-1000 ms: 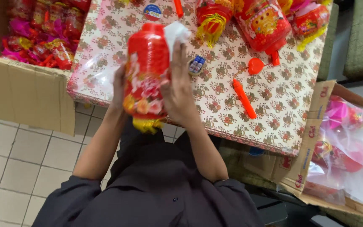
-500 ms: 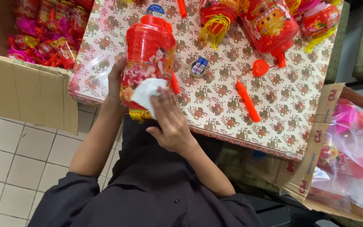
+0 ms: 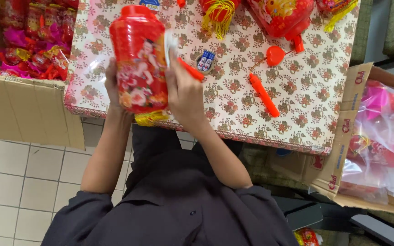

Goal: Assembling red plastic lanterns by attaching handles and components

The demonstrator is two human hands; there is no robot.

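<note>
My left hand [image 3: 113,87] grips a red plastic lantern [image 3: 137,59] with printed flowers and a figure, holding it upright above the near edge of the table. A yellow tassel [image 3: 150,118] hangs under it. My right hand [image 3: 185,96] presses a white cloth [image 3: 170,43] against the lantern's right side. A thin orange stick [image 3: 190,70] lies on the table just behind my right hand.
The table has a floral cover [image 3: 297,105]. On it lie an orange stick [image 3: 261,94], a red round piece [image 3: 275,55], a small round battery pack [image 3: 204,61] and more red lanterns [image 3: 281,16]. Cardboard boxes of packaged lanterns stand at left [image 3: 23,109] and right [image 3: 338,150].
My right hand with the cloth has gone from the lantern's lower front up to its right side. The lantern is held a little higher and more upright.
</note>
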